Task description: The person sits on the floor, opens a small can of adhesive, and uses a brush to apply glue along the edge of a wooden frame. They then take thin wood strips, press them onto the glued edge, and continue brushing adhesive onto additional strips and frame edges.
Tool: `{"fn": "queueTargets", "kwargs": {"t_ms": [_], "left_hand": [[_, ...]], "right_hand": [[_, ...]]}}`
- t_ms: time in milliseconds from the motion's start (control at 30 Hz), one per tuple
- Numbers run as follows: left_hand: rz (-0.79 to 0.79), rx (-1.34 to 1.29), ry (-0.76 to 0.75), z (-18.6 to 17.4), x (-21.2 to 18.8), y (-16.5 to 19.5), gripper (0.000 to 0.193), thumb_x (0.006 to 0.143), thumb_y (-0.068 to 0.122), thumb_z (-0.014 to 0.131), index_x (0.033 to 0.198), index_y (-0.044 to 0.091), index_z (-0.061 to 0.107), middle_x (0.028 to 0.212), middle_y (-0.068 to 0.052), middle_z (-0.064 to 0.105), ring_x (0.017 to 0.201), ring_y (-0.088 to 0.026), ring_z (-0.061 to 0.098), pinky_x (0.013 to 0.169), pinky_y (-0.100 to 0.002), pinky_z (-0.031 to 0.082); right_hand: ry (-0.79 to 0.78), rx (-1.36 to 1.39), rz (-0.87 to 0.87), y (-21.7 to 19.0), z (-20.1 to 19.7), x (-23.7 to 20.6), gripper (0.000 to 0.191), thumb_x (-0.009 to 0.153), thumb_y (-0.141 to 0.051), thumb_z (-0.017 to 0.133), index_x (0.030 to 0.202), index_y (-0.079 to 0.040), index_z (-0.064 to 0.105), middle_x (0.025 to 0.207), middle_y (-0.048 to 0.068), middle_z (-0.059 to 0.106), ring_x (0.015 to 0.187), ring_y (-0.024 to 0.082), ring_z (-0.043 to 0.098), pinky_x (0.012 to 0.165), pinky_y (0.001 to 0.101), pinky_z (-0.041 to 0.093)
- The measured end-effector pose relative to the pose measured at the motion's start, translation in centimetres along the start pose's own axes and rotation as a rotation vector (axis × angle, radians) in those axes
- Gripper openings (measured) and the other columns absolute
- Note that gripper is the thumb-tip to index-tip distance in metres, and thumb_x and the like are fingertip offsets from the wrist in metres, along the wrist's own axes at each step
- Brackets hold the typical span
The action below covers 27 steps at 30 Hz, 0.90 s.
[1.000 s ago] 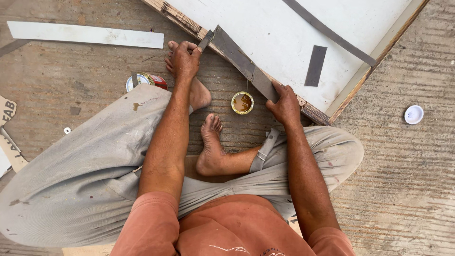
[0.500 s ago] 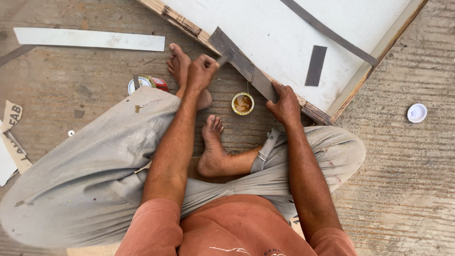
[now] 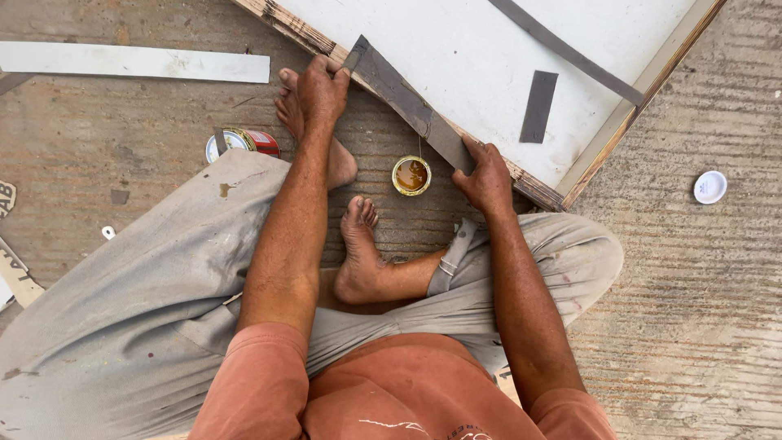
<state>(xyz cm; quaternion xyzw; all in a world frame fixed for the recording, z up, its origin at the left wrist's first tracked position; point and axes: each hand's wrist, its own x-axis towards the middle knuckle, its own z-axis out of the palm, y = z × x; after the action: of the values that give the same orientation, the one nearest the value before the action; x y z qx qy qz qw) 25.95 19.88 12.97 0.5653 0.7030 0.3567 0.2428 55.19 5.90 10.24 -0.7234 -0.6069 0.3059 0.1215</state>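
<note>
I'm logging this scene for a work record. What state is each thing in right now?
Grey strip: held at both ends along the board's edge.
Left hand: gripping the strip's upper end.
Right hand: pressing the strip's lower end.
Small tin: open, amber liquid inside.
White board: lying flat.
White cap: lying loose on the concrete.

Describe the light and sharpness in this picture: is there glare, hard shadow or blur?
Head view: soft, even daylight with no hard shadows; the white board is bright but not glaring; left hand, right hand and grey strip look sharp, no motion blur.
</note>
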Motion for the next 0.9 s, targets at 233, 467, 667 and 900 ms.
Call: {"fn": "queueTargets", "kwargs": {"t_ms": [233, 467, 667, 900], "left_hand": [[-0.178, -0.016, -0.197, 2.2, -3.4, 0.9, 0.014, 0.094, 0.019, 0.075, 0.089, 0.010, 0.065, 0.077, -0.005, 0.074, 0.064, -0.012, 0.071, 0.057, -0.032, 0.059], [-0.061, 0.044, -0.262, 4.9, -7.5, 1.7, 0.012, 0.092, 0.019, 0.075, 0.090, 0.010, 0.068, 0.078, -0.003, 0.073, 0.064, -0.012, 0.070, 0.054, -0.032, 0.059], [-0.045, 0.078, -0.453, 5.5, -10.1, 2.5, 0.013, 0.094, 0.022, 0.076, 0.093, 0.010, 0.070, 0.075, -0.003, 0.071, 0.062, -0.012, 0.066, 0.055, -0.033, 0.057], [-0.167, -0.385, -0.329, 3.7, -8.0, 0.5, 0.014, 0.092, 0.019, 0.075, 0.092, 0.008, 0.067, 0.078, 0.000, 0.070, 0.064, -0.009, 0.067, 0.055, -0.031, 0.059]], "right_hand": [[-0.012, -0.005, 0.011, 0.1, 0.1, -0.1, 0.073, 0.079, -0.015, 0.082, 0.148, -0.015, 0.057, 0.114, 0.012, 0.061, 0.099, 0.025, 0.065, 0.091, 0.0427, 0.057], [-0.011, 0.045, 0.011, 0.5, 0.2, 0.0, 0.073, 0.079, -0.014, 0.081, 0.148, -0.014, 0.056, 0.114, 0.011, 0.061, 0.100, 0.023, 0.064, 0.090, 0.0411, 0.057], [-0.042, 0.032, 0.060, 0.3, 0.1, -0.1, 0.073, 0.080, -0.015, 0.080, 0.148, -0.016, 0.056, 0.113, 0.009, 0.062, 0.096, 0.023, 0.064, 0.087, 0.0403, 0.057], [-0.044, 0.016, 0.064, 0.6, 0.0, -0.2, 0.074, 0.080, -0.016, 0.081, 0.149, -0.016, 0.055, 0.113, 0.010, 0.062, 0.097, 0.022, 0.064, 0.087, 0.0399, 0.057]]}}
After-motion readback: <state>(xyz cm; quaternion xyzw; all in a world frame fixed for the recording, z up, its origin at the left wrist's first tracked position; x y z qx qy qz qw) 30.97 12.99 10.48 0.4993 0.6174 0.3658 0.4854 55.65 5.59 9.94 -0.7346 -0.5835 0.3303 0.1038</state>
